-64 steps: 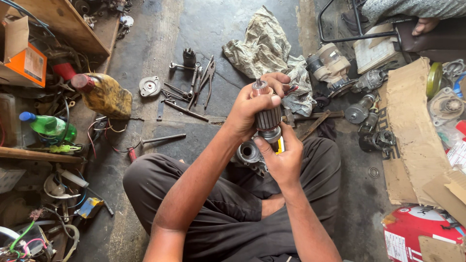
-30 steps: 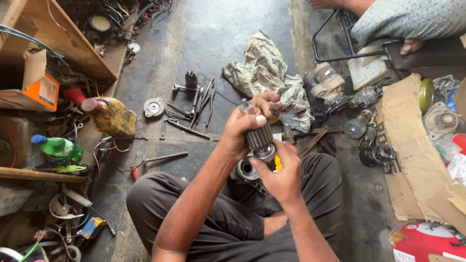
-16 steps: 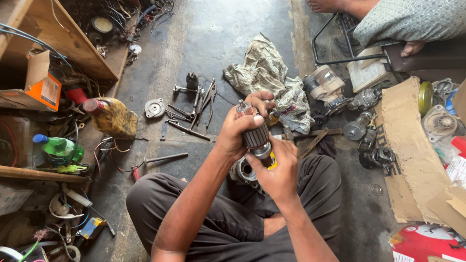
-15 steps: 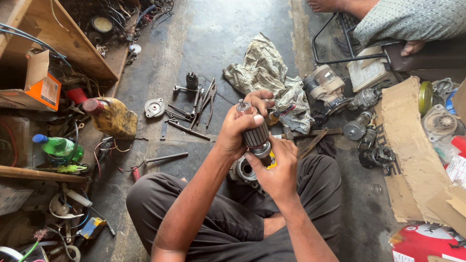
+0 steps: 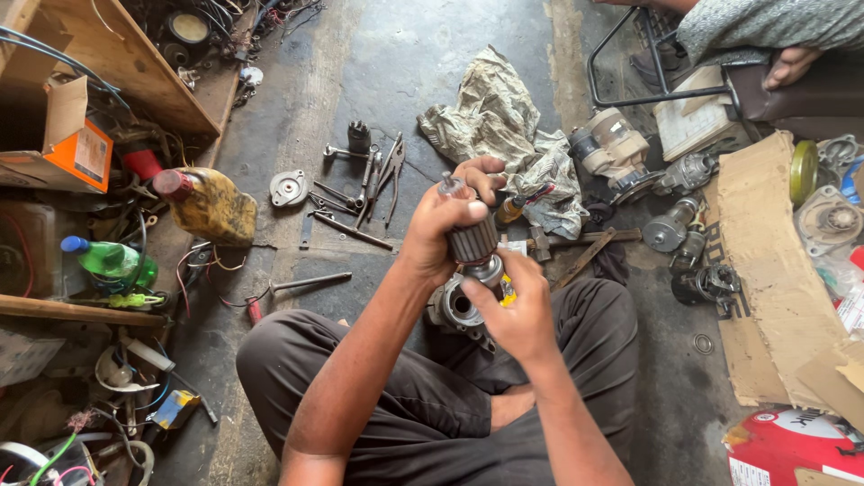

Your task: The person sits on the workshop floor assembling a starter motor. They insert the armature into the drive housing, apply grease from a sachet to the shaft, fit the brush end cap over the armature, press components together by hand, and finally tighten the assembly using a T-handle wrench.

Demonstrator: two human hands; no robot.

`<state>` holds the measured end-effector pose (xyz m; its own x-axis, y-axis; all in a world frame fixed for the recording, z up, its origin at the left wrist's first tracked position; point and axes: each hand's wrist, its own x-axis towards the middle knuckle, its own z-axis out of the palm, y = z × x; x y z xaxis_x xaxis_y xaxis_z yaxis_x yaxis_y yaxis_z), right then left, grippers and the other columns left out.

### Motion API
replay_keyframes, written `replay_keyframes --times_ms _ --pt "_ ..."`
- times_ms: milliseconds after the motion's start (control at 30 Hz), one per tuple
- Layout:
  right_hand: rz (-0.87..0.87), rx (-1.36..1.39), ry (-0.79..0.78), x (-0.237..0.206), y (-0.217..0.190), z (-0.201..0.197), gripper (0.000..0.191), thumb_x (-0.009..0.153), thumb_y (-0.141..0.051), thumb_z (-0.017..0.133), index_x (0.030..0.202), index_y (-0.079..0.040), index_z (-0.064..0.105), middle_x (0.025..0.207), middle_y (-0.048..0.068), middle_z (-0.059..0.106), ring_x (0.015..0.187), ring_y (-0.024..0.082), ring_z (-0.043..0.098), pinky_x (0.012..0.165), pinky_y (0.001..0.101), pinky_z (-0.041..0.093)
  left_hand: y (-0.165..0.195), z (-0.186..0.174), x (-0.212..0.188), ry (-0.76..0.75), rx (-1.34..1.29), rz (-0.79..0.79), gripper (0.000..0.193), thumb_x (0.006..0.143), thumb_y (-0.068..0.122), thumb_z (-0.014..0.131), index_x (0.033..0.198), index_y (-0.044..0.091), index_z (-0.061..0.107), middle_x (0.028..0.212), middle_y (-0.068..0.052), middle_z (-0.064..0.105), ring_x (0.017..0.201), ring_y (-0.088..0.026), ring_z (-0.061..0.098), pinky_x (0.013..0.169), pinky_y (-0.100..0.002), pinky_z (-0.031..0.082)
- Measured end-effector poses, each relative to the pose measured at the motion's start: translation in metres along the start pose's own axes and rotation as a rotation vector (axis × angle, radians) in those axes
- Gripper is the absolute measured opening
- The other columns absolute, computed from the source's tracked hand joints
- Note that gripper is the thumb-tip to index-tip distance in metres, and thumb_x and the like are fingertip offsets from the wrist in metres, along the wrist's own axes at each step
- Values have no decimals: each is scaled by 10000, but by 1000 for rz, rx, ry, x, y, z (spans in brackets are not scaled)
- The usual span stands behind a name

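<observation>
The metal motor part (image 5: 472, 236) stands nearly upright, its thin end pointing up and away. The left hand (image 5: 443, 225) wraps tightly around its top. The right hand (image 5: 515, 310) pinches its bottom, above the lap.

Since the earliest picture, the armature (image 5: 472, 241) has been lowered slightly and tilted, so that its shaft end is now leaned toward the left hand (image 5: 441, 229) side rather than held nearly upright. The left hand's grip has been shifted: the fingers are now wrapped over the upper end of the ribbed core, with the thumb closed beside the shaft tip. The right hand (image 5: 515, 310) has been moved up beneath the core, and its fingertips are now set against the lower collar, just above the round housing (image 5: 457, 308).
</observation>
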<state>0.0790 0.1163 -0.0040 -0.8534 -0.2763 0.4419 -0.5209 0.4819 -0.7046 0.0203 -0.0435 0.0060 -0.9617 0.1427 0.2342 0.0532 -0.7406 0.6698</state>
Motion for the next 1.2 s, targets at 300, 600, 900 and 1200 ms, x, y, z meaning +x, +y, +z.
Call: replay_keyframes --times_ms 300,600,900,1200 --pt "-109 -246 176 -2 -7 2 531 840 -326 817 1193 37 655 1037 164 718 1005 330 671 952 446 467 -6 0 0 7 -34 -2 228 753 179 689 927 39 648 1358 -128 522 1267 -254 516 1125 -395 378" --pt "38 -119 76 -4 -9 5 500 822 -287 831 1188 11 668 1029 135 714 986 255 665 928 380 496 0 -5 -2 -3 -161 -24 205 773 181 674 913 35 640 1333 -126 527 1267 -267 529 1137 -382 399" --pt "414 586 -184 0 -6 4 472 848 -280 782 1212 2 680 1047 138 736 974 259 655 903 378 522 12 -7 -4 -18 -226 -64 213 760 177 672 911 32 631 1362 -114 522 1293 -261 513 1145 -372 357" --pt "417 599 -180 -2 2 5 475 868 -285 768 1235 4 682 1051 141 720 939 259 676 892 386 512 5 -10 0 3 -207 -61 229 747 191 681 907 35 630 1356 -113 519 1263 -273 500 1147 -404 342"
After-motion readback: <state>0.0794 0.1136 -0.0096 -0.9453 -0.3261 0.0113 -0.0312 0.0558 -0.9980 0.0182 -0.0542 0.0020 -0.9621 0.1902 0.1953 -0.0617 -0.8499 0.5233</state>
